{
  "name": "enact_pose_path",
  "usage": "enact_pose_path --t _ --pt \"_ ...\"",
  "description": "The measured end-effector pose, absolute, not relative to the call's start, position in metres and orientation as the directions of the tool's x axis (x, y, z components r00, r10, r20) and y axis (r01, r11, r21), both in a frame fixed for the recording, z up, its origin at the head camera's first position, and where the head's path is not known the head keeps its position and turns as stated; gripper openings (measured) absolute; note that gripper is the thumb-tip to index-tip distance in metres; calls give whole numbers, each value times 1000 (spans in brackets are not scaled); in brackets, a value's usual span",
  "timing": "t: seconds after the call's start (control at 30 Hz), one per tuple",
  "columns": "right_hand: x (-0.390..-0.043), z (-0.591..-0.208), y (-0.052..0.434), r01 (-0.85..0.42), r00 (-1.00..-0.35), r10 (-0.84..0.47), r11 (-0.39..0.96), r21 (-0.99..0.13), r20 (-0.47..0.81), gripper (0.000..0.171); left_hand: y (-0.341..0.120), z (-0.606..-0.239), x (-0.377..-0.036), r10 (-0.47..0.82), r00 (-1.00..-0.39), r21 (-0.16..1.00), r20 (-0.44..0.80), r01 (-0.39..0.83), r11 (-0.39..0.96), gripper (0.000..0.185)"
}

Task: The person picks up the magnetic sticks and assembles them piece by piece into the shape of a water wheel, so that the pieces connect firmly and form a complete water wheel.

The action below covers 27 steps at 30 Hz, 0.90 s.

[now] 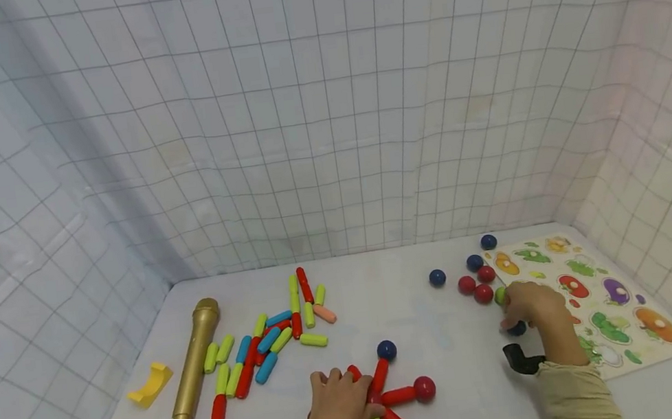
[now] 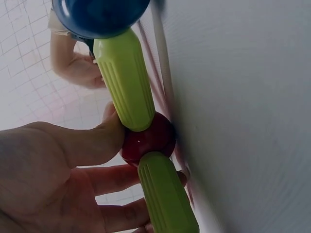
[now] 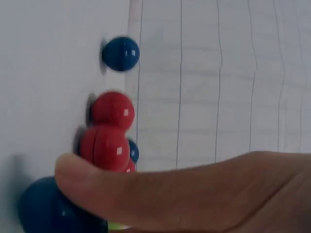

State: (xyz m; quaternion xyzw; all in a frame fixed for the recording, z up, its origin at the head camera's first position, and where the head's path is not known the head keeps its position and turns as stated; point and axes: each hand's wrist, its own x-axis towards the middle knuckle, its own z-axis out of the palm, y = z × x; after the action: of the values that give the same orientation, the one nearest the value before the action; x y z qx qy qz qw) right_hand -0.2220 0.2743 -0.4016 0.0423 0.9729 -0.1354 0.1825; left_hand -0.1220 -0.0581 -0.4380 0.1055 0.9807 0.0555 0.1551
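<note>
- Ball-and-rod star (image 1: pixel 399 396): on the tabletop, left of the vegetable picture board (image 1: pixel 657 352), toward the wearer. Red and lime rods fanned out from one red hub ball (image 2: pixel 146 143), with blue and red balls on tips.
- Left hand (image 1: pixel 342 402): pinched the hub, thumb on one side, fingers curled behind. Good hold, since every rod met there.
- Lime rod (image 2: pixel 129 82): ribbed flanks, so probably the least slippery part. Looked like stiff, light plastic; better held near the hub than by the tip.
- Joints: rod ends sat against the ball with no visible clip. Probably magnets or friction; strong along the rod, weak sideways, by my guess. Whole star likely sagged or shed arms if lifted by one tip.
- Blue ball (image 3: pixel 43 208): at the board's left edge, right thumb lying over it. Right hand (image 1: pixel 536 304): other fingers bent down but tips hidden; couldn't tell whether they gripped.
- Ball handling: glossy, hard, round, likely light and prone to roll. Best taken across the middle, thumb opposite fingertips, little squeeze needed.
- Green ball (image 1: pixel 500 296): also at the board's left edge, right by the fingers. Loose red balls (image 1: pixel 466 284) sat just left of the board; a careless knuckle could have scattered them. Low break risk.
</note>
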Motion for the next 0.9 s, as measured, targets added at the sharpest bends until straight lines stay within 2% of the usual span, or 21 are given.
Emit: enact_pose_path --t 0.1,0.23,0.33,0.43,0.63,0.8,0.9 --pt "-222 -402 237 -5 -947 -93 961 -276 -309 17 -60 -438 -122 257 -917 191 -304 205 960 50" --pt "-220 -405 179 -185 -954 -256 912 -366 -156 16 -62 -439 -123 310 -902 245 -300 241 939 48" --pt "-216 -408 144 -319 -924 -377 848 -423 -59 18 -61 -438 -122 321 -904 251 -282 254 934 48" --pt "-213 -411 120 -420 -879 -476 795 -437 -20 19 -59 -437 -122 322 -909 262 -266 254 931 49" --pt "-215 -415 90 -470 -843 -537 769 -432 -38 19 -58 -434 -120 311 -923 260 -227 250 933 51" --pt "-217 -418 77 -496 -811 -574 774 -393 -108 18 -59 -431 -119 306 -930 255 -203 251 934 52" --pt "-215 -418 74 -500 -785 -600 760 -416 -153 18 -60 -432 -117 311 -930 245 -196 260 934 52"
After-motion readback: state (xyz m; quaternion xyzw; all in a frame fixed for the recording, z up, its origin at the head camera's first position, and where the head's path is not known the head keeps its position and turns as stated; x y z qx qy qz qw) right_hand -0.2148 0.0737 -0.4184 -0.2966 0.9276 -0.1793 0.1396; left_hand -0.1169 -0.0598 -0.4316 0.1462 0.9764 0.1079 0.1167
